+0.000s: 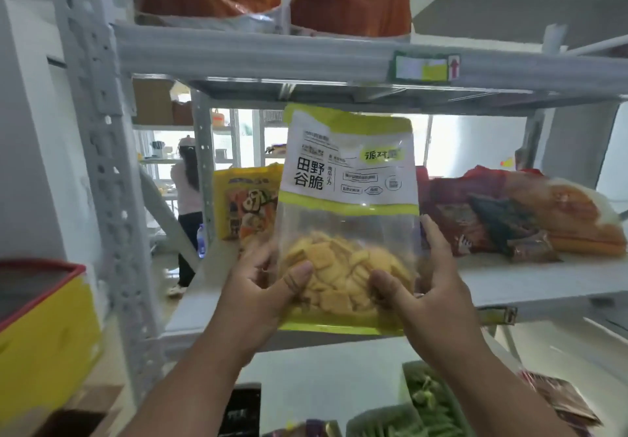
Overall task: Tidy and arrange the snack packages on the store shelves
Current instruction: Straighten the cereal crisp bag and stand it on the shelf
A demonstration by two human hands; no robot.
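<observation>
I hold a clear snack bag with a white and lime-green label (350, 171) upright in front of the middle shelf (530, 283). Yellow square crackers fill its lower half. My left hand (261, 287) grips the bag's lower left side, thumb pressed on the front. My right hand (431, 283) grips the lower right side, thumb on the front and fingers up the bag's edge. Behind the bag stands a yellow snack pack (244, 205). To the right, dark red and orange packs (509, 216) lie in a loose pile on the same shelf.
Orange bags (346, 2) stand on the upper shelf (306, 56), which carries a price tag (424, 66). Green and dark packs (428, 402) lie on the lower shelf. A yellow box with a red rim (40, 328) is at the left. A person (187, 199) stands beyond the rack.
</observation>
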